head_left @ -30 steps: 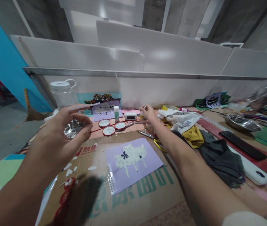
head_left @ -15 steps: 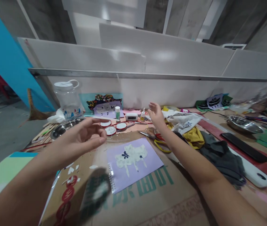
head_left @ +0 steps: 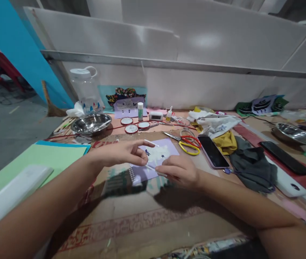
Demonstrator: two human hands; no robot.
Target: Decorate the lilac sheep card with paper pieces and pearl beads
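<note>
Where the cardboard [head_left: 96, 208] lies on the surface, the left hand [head_left: 123, 153] and the right hand [head_left: 180, 171] hang over the purple sheet [head_left: 140, 177], whose coil-holed left edge shows below the left thumb. The left hand's fingers are bent, thumb tip and forefinger tip apart, with a thin white strip [head_left: 152, 143] at the forefinger tip; whether they pinch it, I cannot tell. The right hand's thumb and fingers are drawn close, aimed at the left thumb; a second pale sliver [head_left: 150, 167] shows between the two hands, and its hold too cannot be told. The sheet lies toward the cardboard's far edge, its pale shape and dark flowers partly covered by the hands. Just beyond the sheet's far right corner lie the scissors [head_left: 180, 138], blades pointing away to the left, then the phone [head_left: 212, 151] and, farther toward the surface's right edge, the dark cloth [head_left: 251, 163]. Near the far left corner stand the jar [head_left: 85, 90] and the steel bowl [head_left: 81, 121]. Toward the far edge, the glue stick [head_left: 140, 112] and dropper bottle [head_left: 168, 115] stand upright, the clock [head_left: 156, 116] between them, with three red-rimmed discs [head_left: 131, 128] in front of the glue stick and to its left.
</note>
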